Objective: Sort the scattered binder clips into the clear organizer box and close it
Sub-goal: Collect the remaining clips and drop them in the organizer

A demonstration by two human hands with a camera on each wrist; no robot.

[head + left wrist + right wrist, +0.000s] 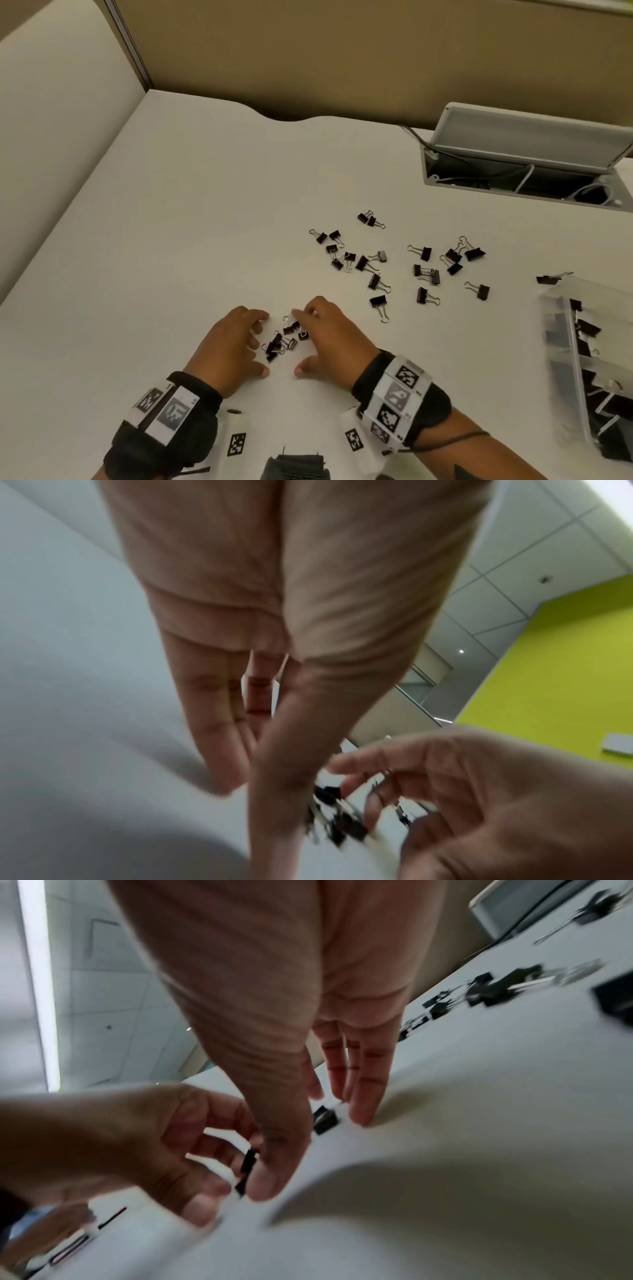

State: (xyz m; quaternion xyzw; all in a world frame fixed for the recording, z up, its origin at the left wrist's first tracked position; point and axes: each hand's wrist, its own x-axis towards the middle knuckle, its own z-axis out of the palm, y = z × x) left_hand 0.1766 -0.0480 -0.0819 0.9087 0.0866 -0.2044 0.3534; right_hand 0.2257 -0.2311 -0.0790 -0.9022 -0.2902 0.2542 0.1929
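Both our hands sit low in the head view, wrist bands closest to us, cupped on the tabletop [205, 205] on either side of a small pile [283, 339] of little clips. Our left hand [233, 346] bends its fingers in from the left, and our right hand [325, 342] mirrors it from the right. Thumbs nearly meet on the near side, fingertips leave a gap on the far side. Neither hand pinches anything that we can see; the fingers look loosely curved around the pile, corralling rather than gripping, though the wrist views are blurred.

The pile lies directly between the hands, about equally near to each, with the clips jumbled and no shared long axis. The box [589, 359] stands open at the right edge of the tabletop, already holding clips in its compartments, so our right hand is the nearer one for carrying. More clips [376, 267] lie scattered beyond the right hand, between us and the box, with one clip [549, 278] just behind the box's far corner.

We judge the coming move to be drawing the hands together and scooping rightward.
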